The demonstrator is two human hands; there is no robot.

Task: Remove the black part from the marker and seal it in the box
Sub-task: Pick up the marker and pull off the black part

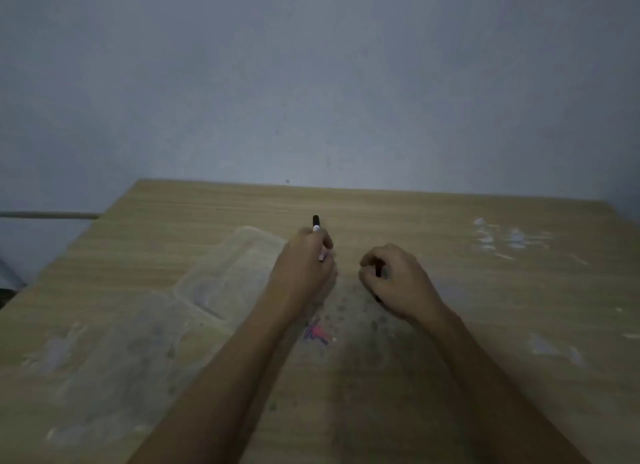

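My left hand (306, 261) is closed around a marker (316, 224) whose black end and white band stick up beyond my fingers. A pinkish tip shows near my thumb. To its right, my right hand (391, 276) is closed on a small black part (378, 273), mostly hidden by my fingers; a dark bit shows below the hand. The two hands are a short gap apart above the wooden table (450, 242). A clear plastic box (228, 273) lies on the table just left of my left hand, and its see-through lid (138, 353) spreads toward the near left.
The table top carries whitish smears at the far right (509, 238) and near left, dark specks and a pink and blue scribble (317, 334) between my forearms. A pale wall rises behind the table's far edge. The table's left edge runs diagonally.
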